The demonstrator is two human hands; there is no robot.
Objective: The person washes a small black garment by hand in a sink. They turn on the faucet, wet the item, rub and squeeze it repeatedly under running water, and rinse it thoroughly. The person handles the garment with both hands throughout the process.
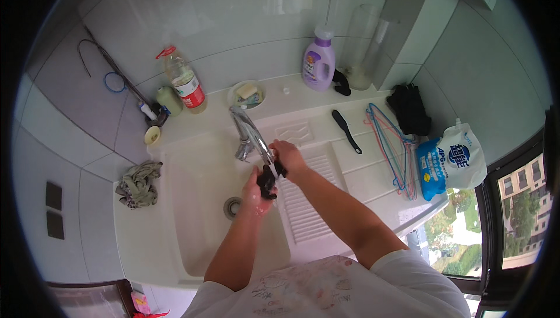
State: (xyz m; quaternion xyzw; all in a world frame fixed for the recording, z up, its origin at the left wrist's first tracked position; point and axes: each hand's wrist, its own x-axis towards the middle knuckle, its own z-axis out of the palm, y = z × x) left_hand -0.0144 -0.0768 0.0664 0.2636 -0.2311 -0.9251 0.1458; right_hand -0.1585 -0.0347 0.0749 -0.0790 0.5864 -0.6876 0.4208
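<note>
Beneath the chrome faucet [259, 138], a small wet black cloth [266, 182] is stretched between both hands. My left hand [253, 192] grips its lower end, with suds on the wrist. My right hand [288, 157] is closed at the cloth's upper end, close beside the spout, which partly hides the fingers. Water appears to run from the spout onto the cloth. Both hands are above the right side of the white sink basin [201, 213], near the ribbed washboard [308, 204]. The drain [232, 208] lies below and left of my left hand.
On the back ledge stand an oil-type plastic bottle [186, 84], a soap dish [259, 103] and a purple detergent jug [318, 62]. To the right lie a black-handled brush [346, 131], several hangers [391, 152], black fabric [409, 108] and a detergent pouch [453, 158]. A crumpled cloth [139, 184] sits left.
</note>
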